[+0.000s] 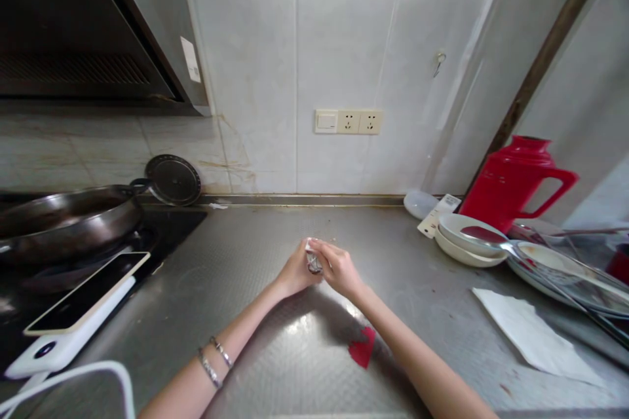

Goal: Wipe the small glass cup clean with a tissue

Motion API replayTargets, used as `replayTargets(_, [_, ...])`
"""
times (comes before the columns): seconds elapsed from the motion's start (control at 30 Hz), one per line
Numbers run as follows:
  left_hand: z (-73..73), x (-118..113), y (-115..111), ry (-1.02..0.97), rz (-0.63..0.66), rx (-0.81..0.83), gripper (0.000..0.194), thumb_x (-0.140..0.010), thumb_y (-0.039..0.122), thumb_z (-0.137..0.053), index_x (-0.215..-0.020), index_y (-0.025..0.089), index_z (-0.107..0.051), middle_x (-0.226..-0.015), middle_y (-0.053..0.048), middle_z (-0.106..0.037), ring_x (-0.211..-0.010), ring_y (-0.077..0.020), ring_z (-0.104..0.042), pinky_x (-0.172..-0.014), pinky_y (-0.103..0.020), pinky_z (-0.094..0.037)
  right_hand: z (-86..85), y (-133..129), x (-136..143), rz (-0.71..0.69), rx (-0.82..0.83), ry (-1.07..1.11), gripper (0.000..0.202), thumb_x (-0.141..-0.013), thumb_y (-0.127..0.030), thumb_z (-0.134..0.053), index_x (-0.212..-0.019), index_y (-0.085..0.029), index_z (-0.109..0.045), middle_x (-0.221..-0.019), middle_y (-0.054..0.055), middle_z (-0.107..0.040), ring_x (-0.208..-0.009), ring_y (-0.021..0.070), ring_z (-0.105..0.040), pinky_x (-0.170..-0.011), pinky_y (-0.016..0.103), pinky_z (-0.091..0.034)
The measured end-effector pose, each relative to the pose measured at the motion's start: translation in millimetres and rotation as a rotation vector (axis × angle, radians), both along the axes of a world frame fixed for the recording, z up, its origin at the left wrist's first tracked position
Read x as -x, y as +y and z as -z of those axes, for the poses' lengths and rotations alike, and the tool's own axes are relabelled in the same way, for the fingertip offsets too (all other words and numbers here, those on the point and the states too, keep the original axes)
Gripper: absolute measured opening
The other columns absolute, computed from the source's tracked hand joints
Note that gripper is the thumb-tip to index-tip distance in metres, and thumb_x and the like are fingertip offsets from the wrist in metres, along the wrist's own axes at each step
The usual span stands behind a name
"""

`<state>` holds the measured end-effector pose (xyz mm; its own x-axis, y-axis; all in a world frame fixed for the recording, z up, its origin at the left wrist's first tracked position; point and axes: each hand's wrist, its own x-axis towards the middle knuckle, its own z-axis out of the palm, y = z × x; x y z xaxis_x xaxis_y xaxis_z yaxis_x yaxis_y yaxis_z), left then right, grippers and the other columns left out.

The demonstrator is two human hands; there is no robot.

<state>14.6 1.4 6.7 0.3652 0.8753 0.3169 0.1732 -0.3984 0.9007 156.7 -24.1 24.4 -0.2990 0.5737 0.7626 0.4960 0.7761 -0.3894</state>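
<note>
Above the middle of the metal counter, my left hand (296, 270) and my right hand (340, 267) meet around a small, shiny, silvery or clear object (314, 264). Its exact kind is hidden by the fingers. A bit of white material (308, 245), perhaps tissue, shows at the fingertips on top of it. Both hands are closed, the left from the left side and the right over the top and right. A red piece (362, 347), paper-like with an uneven edge, lies on the counter near my right forearm.
At left, a pan (73, 219) sits on the black stove, near a phone (88, 294) on a white device. On the right stand stacked bowls (469, 255), a red thermos jug (511, 177) and plates with utensils. A white paper napkin (535, 337) lies in front of them.
</note>
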Motion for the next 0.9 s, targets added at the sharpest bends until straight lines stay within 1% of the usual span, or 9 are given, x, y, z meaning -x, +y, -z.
replayTargets(0.1, [2.7, 1, 2, 0.08, -0.006, -0.138, 0.052, -0.06, 0.021, -0.073, -0.106, 0.018, -0.049, -0.098, -0.004, -0.059, -0.087, -0.0201, -0.058, -0.079, -0.031, -0.045, -1.9, -3, 1, -0.019, -0.052, -0.063, 0.034, -0.09, -0.014, -0.041, -0.118, -0.021, -0.059, -0.114, 0.012, -0.066, -0.111, 0.0222, -0.06, -0.092, 0.04, -0.052])
replayTargets(0.2, [6.1, 2, 4, 0.075, -0.042, -0.123, 0.062, -0.06, 0.025, -0.075, -0.112, 0.015, -0.042, -0.097, -0.005, -0.06, -0.087, -0.0207, -0.059, -0.077, -0.03, -0.046, -3.0, -5, 1, -0.06, -0.101, -0.13, 0.034, -0.088, -0.011, -0.043, -0.116, -0.021, -0.059, -0.109, 0.012, -0.068, -0.111, 0.0228, -0.06, -0.092, 0.04, -0.052])
replayTargets(0.27, [6.7, 2, 3, 0.056, -0.051, -0.108, 0.062, -0.062, 0.027, -0.074, -0.112, 0.014, -0.041, -0.097, -0.006, -0.061, -0.088, -0.0215, -0.059, -0.077, -0.03, -0.046, -2.5, -5, 1, -0.07, -0.128, -0.174, 0.034, -0.088, -0.01, -0.042, -0.116, -0.02, -0.059, -0.112, 0.012, -0.067, -0.115, 0.0224, -0.057, -0.095, 0.04, -0.051])
replayTargets(0.37, [4.2, 2, 1, 0.056, -0.042, -0.125, 0.05, -0.066, 0.025, -0.071, -0.107, 0.016, -0.044, -0.097, -0.006, -0.062, -0.088, -0.0215, -0.061, -0.078, -0.03, -0.047, 0.0, -5, 2, -0.015, -0.179, -0.247, 0.036, -0.09, -0.009, -0.038, -0.119, -0.018, -0.057, -0.117, 0.013, -0.065, -0.123, 0.0216, -0.05, -0.1, 0.04, -0.047])
replayTargets(0.47, [1.4, 0, -2, 0.089, -0.052, -0.162, 0.05, -0.065, 0.021, -0.069, -0.109, 0.017, -0.046, -0.104, -0.008, -0.062, -0.093, -0.0221, -0.062, -0.082, -0.031, -0.047, 3.2, -3, 3, 0.065, -0.265, -0.289, 0.034, -0.09, -0.009, -0.036, -0.118, -0.014, -0.056, -0.115, 0.015, -0.065, -0.122, 0.0228, -0.051, -0.098, 0.04, -0.049])
replayTargets(0.6, [6.7, 1, 1, 0.089, -0.065, -0.145, 0.047, -0.068, 0.025, -0.067, -0.108, 0.017, -0.044, -0.1, -0.006, -0.064, -0.088, -0.0194, -0.062, -0.078, -0.029, -0.048, 4.1, -3, 5, 0.091, -0.328, -0.3, 0.034, -0.088, -0.006, -0.038, -0.117, -0.012, -0.056, -0.109, 0.016, -0.067, -0.118, 0.0232, -0.055, -0.096, 0.039, -0.051])
replayTargets(0.77, [21.3, 4, 10, 0.031, -0.12, -0.054, 0.059, -0.068, 0.023, -0.066, -0.118, 0.017, -0.036, -0.094, -0.005, -0.066, -0.083, -0.0185, -0.062, -0.074, -0.029, -0.048, 2.6, -10, 10, 0.029, -0.325, -0.251, 0.035, -0.086, -0.003, -0.039, -0.113, -0.015, -0.057, -0.102, 0.013, -0.07, -0.109, 0.021, -0.061, -0.092, 0.036, -0.053])
replayTargets(0.83, [21.9, 3, 11, 0.032, -0.13, -0.047, 0.059, -0.066, 0.021, -0.066, -0.117, 0.014, -0.038, -0.089, -0.005, -0.067, -0.08, -0.0193, -0.063, -0.072, -0.029, -0.049, 2.2, -11, 9, -0.028, -0.3, -0.219, 0.034, -0.087, -0.005, -0.04, -0.112, -0.016, -0.058, -0.101, 0.012, -0.07, -0.107, 0.0199, -0.062, -0.089, 0.034, -0.054])
replayTargets(0.9, [18.1, 1, 11, 0.057, -0.168, -0.026, 0.06, -0.063, 0.023, -0.069, -0.114, 0.012, -0.041, -0.088, -0.006, -0.067, -0.079, -0.0203, -0.064, -0.07, -0.029, -0.049, 1.3, -9, 6, -0.05, -0.269, -0.146, 0.033, -0.088, -0.007, -0.04, -0.113, -0.018, -0.058, -0.103, 0.01, -0.07, -0.105, 0.0187, -0.063, -0.088, 0.033, -0.054])
